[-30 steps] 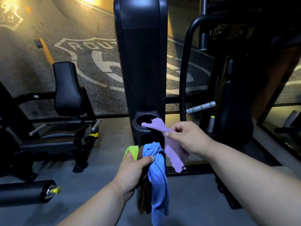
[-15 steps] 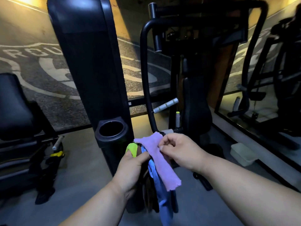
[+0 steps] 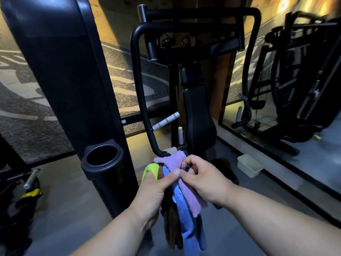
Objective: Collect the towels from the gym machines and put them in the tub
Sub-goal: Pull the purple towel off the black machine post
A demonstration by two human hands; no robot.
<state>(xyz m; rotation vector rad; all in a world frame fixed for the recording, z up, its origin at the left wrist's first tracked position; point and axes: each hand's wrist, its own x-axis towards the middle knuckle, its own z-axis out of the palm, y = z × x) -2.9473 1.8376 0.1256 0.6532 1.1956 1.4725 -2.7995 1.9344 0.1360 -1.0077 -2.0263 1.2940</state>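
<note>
My left hand (image 3: 155, 193) grips a bundle of towels: a blue towel (image 3: 185, 211) hanging down, a brown towel (image 3: 171, 228) behind it and a lime-green towel (image 3: 150, 169) poking out above my fingers. A purple towel (image 3: 186, 185) lies over the bundle, pinched under my left thumb and held by my right hand (image 3: 204, 180). A pale plastic tub (image 3: 250, 165) sits on the floor to the right, by the mirror's base.
A tall black machine column with an empty cup holder (image 3: 102, 157) stands just left of my hands. Straight ahead is a black seated machine (image 3: 197, 111) with curved arms and grey grips. A mirror wall (image 3: 295, 89) runs along the right. Grey floor lies below.
The purple towel came off the cup holder and was laid onto the bundle in my left hand. My view swung right, bringing the tub and the mirror into sight.
</note>
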